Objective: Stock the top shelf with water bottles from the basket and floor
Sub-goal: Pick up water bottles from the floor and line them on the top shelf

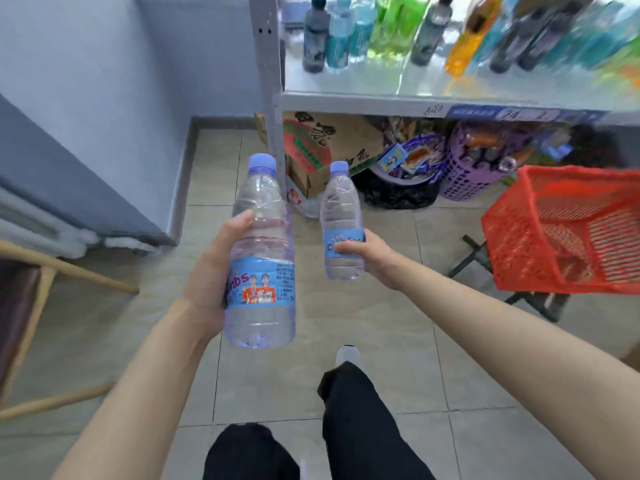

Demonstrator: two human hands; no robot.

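Trousers (349,420) of dark cloth fill the near edge, above glossy beige floor tiles (398,323). Beyond them the left hand (207,271) curls its fingers round a large bottle (259,237) of water, clear ribbed plastic with a blue label and lilac cap. To its right, the right hand (372,252) grips a small bottle (341,209) of the same kind at the label. Both are held upright in the air. Farther right is a red plastic lattice basket (519,244). Far off, a grey metal shelf (346,100) carries coloured bottles (332,36).
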